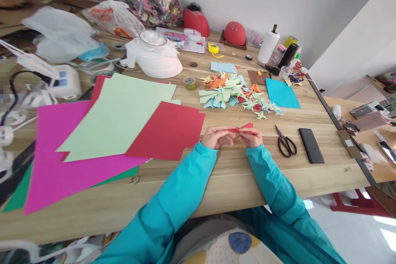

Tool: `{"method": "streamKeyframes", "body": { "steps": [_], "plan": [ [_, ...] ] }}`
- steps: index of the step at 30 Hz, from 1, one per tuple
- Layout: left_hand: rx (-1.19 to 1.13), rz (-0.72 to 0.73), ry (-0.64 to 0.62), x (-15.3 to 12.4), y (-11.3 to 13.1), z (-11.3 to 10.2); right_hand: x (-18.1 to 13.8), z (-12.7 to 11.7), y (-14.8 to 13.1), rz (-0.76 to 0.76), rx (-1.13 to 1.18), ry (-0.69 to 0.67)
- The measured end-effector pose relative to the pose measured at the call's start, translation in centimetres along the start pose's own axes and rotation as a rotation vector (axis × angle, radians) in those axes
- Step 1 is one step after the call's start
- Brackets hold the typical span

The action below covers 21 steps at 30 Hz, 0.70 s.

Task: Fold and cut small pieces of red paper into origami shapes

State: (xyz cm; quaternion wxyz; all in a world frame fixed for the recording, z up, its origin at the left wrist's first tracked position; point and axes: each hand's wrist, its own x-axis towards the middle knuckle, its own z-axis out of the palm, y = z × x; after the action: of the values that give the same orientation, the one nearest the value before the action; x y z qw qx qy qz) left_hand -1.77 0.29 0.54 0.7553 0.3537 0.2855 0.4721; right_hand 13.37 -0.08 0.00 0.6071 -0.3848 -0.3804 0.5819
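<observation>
Between my two hands is a small piece of folded red paper (246, 126), held just above the wooden table. My left hand (215, 137) pinches its left end, and my right hand (252, 137) pinches its right side, with one red corner sticking up past the fingers. The fingertips hide part of the folds. Beyond my hands lies a pile of folded paper cranes (224, 93) in pale green, orange, blue and red. Left of my left hand are red paper sheets (168, 130), overlapping a pale green sheet (123, 111).
Black-handled scissors (287, 145) and a dark phone (311, 145) lie to the right. A magenta sheet (55, 165) sits under the other papers. A blue square (282, 93) lies behind the scissors. At the back stand a white lamp-like object (159, 60) and a yellow tape measure (213, 48).
</observation>
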Motion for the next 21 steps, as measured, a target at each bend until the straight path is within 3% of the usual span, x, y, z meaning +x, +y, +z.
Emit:
{"method": "streamKeyframes", "body": {
  "steps": [15,21],
  "plan": [
    [-0.041,-0.020,-0.024,0.24,-0.09,-0.80,0.00,-0.10,-0.13,-0.005,-0.010,-0.038],
    [-0.047,0.030,0.074,0.64,-0.83,0.00,0.10,-0.39,0.04,-0.054,-0.043,-0.021]
  ]
}}
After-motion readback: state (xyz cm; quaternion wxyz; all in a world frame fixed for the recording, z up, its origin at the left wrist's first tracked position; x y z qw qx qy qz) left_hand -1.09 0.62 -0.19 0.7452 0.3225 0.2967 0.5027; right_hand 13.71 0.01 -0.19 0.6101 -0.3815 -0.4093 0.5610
